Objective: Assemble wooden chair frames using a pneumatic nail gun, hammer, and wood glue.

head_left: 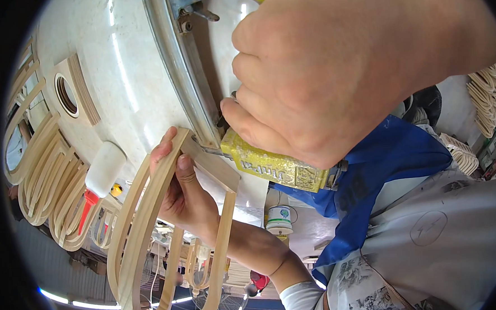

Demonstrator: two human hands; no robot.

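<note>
Here the left hand [186,200] pinches one end of a bent wooden frame [152,244], thumb on top and fingers curled underneath, so that the frame's short crosspiece sits hard against the nose of a yellow nail gun [276,167]. The grip lies right beside the joint, likely because that is where the wood would shift under the tool; the long looped body of the frame hangs away toward seven o'clock, free of the worktop [126,77].

The right hand [333,66] is closed in a fist around the gun's body, knuckles up, filling the picture from one to three o'clock. It covers the trigger, so whether a finger rests on it cannot be told. The gun's metal rail [185,74] runs up toward twelve o'clock, and its nose meets the wood near the centre, just at the left thumb tip. Holding the tool from above seems meant to press it down squarely on the joint.

On the pale worktop, toward nine o'clock, a white mallet with a red handle [100,179] lies near the left hand, within easy reach. Further out at nine and ten o'clock lie finished curved frames [47,177] nested together, and a square wooden block with a round hole [68,94]. More stacked bent pieces [489,94] sit at three o'clock. A blue apron [394,164] shows at four o'clock.
</note>
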